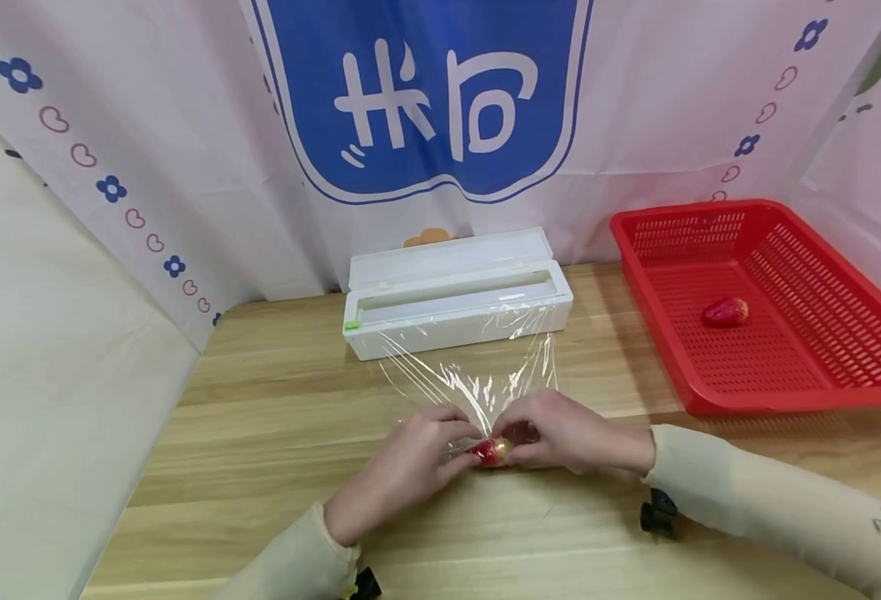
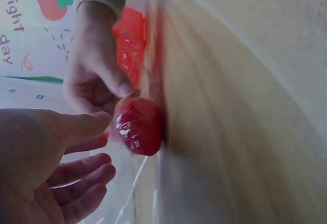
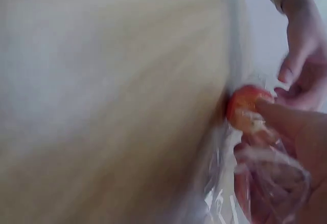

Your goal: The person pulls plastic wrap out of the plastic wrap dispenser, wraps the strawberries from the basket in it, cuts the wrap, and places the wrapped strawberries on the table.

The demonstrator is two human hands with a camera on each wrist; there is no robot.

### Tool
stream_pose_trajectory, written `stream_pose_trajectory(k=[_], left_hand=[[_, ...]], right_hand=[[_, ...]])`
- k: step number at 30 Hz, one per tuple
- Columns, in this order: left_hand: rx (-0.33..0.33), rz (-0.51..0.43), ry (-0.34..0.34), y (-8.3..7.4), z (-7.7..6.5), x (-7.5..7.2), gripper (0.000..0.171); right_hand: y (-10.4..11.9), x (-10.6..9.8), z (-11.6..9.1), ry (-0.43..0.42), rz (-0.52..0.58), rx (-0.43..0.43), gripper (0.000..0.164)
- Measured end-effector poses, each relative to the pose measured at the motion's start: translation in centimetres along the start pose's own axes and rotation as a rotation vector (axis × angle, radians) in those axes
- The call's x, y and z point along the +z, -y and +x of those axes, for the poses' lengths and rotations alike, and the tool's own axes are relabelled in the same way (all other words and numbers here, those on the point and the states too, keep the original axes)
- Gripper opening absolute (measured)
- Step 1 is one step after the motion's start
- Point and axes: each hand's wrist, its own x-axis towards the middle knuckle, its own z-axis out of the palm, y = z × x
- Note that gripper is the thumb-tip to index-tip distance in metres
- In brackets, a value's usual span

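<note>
A red fruit (image 1: 491, 452) with a yellowish end lies on the table under clear plastic wrap (image 1: 478, 387). The wrap stretches in creases from a white dispenser box (image 1: 455, 321) down to both hands. At the fruit's left end, my left hand (image 1: 417, 454) pinches the wrap, its thumb and index finger close together while the other fingers curl loosely in the left wrist view. My right hand (image 1: 560, 433) grips wrap at the other end; its thumb (image 3: 283, 114) rests against the fruit in the right wrist view, with film bunched over the fingers.
A red perforated basket (image 1: 766, 400) stands at the right, holding another red fruit (image 1: 725, 312). The dispenser's lid (image 1: 451, 254) is raised at the back. Behind the table hangs a printed curtain (image 1: 297, 233).
</note>
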Motion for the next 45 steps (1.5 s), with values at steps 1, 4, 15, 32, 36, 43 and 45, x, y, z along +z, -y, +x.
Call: stream_pose_trajectory(k=[1,4,15,32,36,43,45], left_hand=[[0.005,-0.001,0.003,0.0,0.0,0.1,0.024],[0.012,0.011,0.014,0.0,0.1,0.6,0.027],[-0.066,-0.033,0.025,0.1,0.5,1.3,0.029],[-0.148,-0.001,0.054,1.1,1.0,1.5,0.035],[-0.115,0.045,0.012,1.0,1.0,1.5,0.036],[-0.068,0.080,0.003,1.0,1.2,1.4,0.044],[-0.073,0.079,0.019,1.0,1.2,1.4,0.045]], right_hand=[[-0.2,-0.1,0.1,0.018,0.021,0.006,0.020],[-0.7,-0.3,0.5,0.070,0.089,0.021,0.022],[-0.7,-1.9,0.9,0.045,-0.016,0.018,0.033],[0.1,-0.3,0.8,-0.084,-0.181,-0.037,0.028],[-0.6,-0.3,1.2,-0.066,-0.088,0.023,0.021],[-1.8,-0.7,1.9,-0.014,0.089,0.071,0.016],[-1.8,-0.8,2.1,0.006,0.107,0.088,0.015]])
